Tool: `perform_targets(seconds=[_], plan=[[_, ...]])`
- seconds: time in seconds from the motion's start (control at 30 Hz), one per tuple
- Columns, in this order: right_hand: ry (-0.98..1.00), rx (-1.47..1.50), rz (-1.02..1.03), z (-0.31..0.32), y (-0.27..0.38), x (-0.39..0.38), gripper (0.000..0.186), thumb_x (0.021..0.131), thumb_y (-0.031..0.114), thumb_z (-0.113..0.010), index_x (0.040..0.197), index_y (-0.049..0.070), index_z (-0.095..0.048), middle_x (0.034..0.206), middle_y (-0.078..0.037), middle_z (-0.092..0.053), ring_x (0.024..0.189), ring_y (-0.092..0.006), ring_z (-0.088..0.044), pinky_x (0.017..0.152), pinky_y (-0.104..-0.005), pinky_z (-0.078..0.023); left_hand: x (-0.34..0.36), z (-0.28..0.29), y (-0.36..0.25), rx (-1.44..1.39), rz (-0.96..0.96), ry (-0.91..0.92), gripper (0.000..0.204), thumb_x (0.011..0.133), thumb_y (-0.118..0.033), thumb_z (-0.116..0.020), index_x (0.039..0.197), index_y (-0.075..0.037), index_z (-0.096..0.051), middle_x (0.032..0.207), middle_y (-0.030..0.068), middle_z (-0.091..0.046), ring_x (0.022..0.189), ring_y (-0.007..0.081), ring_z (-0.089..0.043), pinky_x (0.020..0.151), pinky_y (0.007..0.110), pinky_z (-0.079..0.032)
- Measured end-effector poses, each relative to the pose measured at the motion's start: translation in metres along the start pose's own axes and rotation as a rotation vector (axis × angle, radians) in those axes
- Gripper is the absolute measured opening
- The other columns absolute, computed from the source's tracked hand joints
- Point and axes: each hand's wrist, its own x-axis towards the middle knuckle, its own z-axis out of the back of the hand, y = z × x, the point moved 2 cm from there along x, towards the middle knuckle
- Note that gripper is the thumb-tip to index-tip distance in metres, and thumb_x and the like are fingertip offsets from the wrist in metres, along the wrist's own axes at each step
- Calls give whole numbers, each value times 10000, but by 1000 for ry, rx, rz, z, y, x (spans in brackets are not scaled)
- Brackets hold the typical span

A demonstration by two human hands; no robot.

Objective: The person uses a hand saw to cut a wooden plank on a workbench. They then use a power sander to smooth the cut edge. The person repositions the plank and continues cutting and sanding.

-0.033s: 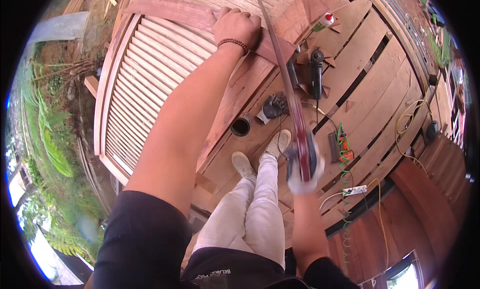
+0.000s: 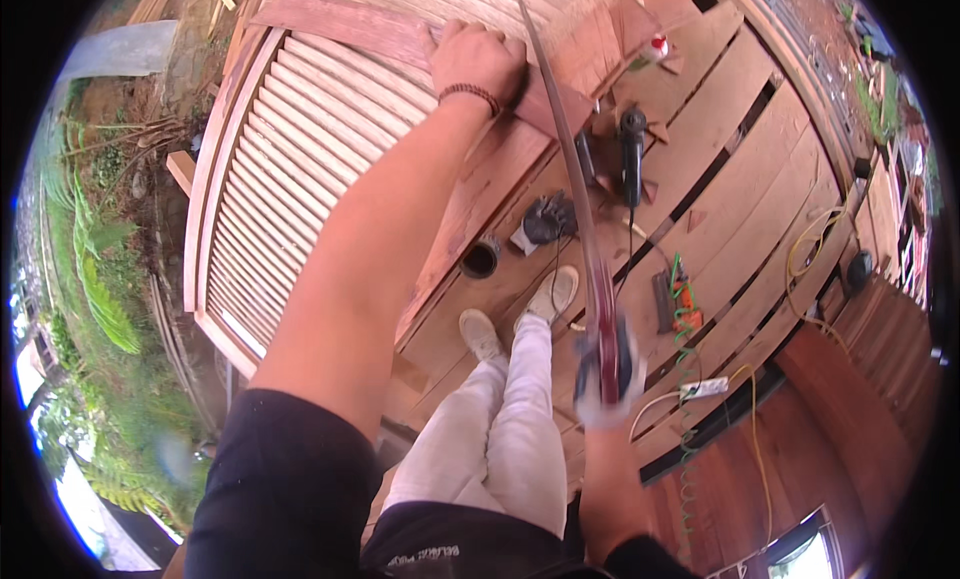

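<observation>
My bare left hand (image 2: 477,64), with a beaded bracelet at the wrist, is closed over a reddish wooden board (image 2: 350,24) and presses it down. That board lies across a pale slatted wooden panel (image 2: 300,129). In a white and dark work glove, my right hand (image 2: 612,374) grips the dark red handle of a hand saw (image 2: 577,169). Seen nearly edge-on, the saw's long blade slants up past the board's right end, close to my left hand. Whether its teeth touch the wood I cannot tell.
On the plank deck lie a black angle grinder (image 2: 632,154), a dark work glove (image 2: 550,219), an open can (image 2: 481,257) and an orange tool (image 2: 686,304) with a green coiled hose. A white power strip (image 2: 704,387) and yellow cord sit further right.
My right hand has drawn the saw back a little toward me, and its tip sits lower. The left hand stays on the board; the view has shifted slightly.
</observation>
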Motion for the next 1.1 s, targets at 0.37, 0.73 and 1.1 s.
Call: perform_targets(seconds=[0.37, 0.73, 1.1], plan=[[68, -392, 407, -45, 33, 50, 416, 1006, 233, -628, 1340, -9, -572, 989, -42, -695, 775, -115, -639, 690, -269, -530, 2, 0, 0, -44, -19, -11, 446, 933, -369, -432, 910, -128, -807, 1102, 93, -732, 1204, 289, -575, 1190, 652, -202], [77, -455, 445, -64, 51, 61, 281, 978, 176, -634, 1216, 25, -627, 987, -110, -694, 756, -191, -680, 659, -311, -534, -1, 3, 0, -56, -13, 19, 455, 936, -375, -444, 930, -104, -810, 1097, 91, -736, 1211, 279, -569, 1207, 656, -184], [33, 201, 125, -6, -14, 37, 420, 1009, 280, -576, 1328, 7, -573, 944, -89, -700, 751, -185, -675, 674, -314, -560, 6, 6, -1, -33, 2, 19, 429, 934, -367, -446, 941, -147, -814, 1102, 88, -724, 1209, 286, -572, 1210, 634, -179]])
